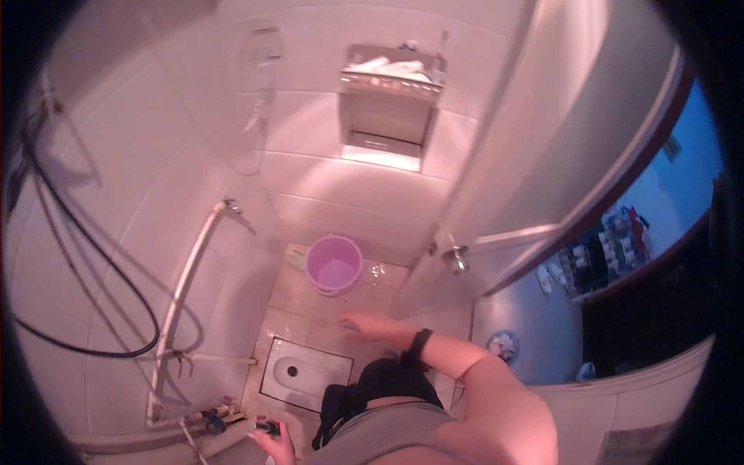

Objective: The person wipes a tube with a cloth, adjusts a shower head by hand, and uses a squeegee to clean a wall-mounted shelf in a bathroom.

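Note:
At the lower edge my left hand (279, 446) is closed around a small black object (268, 427); its kind is too small to make out. Close to that hand are the wall pipes and a valve with a blue part (214, 422). My right arm, with a black band at the wrist, reaches across to the left. My right hand (364, 326) hangs over the tiled floor, between a purple bucket (335, 266) and a white squat toilet (314, 373). Its fingers are blurred, so their grip is unclear. The bucket stands upright against the far wall.
A white pipe (186, 287) and a black hose (93, 248) run along the left wall. On the far wall is a shelf (391, 81) with white items. The door (535, 194), with a metal knob (457, 259), stands open at right; beyond are shoes and a basin (504, 346).

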The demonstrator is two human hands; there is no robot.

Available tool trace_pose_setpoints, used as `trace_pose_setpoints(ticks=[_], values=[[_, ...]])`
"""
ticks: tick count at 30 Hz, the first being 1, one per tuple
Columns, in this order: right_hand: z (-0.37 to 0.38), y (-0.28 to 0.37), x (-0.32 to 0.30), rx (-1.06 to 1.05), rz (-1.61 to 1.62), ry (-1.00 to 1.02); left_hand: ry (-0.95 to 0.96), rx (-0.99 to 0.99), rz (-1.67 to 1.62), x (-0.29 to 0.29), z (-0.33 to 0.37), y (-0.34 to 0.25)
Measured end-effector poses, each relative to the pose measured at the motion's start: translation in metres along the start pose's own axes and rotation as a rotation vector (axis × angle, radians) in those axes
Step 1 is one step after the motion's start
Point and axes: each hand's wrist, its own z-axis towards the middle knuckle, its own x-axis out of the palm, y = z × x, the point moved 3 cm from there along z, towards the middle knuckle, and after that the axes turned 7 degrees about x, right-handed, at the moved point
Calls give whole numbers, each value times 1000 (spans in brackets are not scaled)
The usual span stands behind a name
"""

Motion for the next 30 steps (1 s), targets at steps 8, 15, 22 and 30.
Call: trace_pose_setpoints(ticks=[8, 15, 22, 30], values=[[-192, -232, 5, 558, -128, 84, 521, 235, -515, 166, 38, -135], [-313, -312, -35, 726, 123, -39, 937, 525, -635, 295, 21, -319], [-410, -370, -69, 920, 544, -331, 1253, 853, -623, 386, -26, -467], [-507, -449, -15, 1070, 228, -373, 1557, 790, -952, 499, -122, -632]])
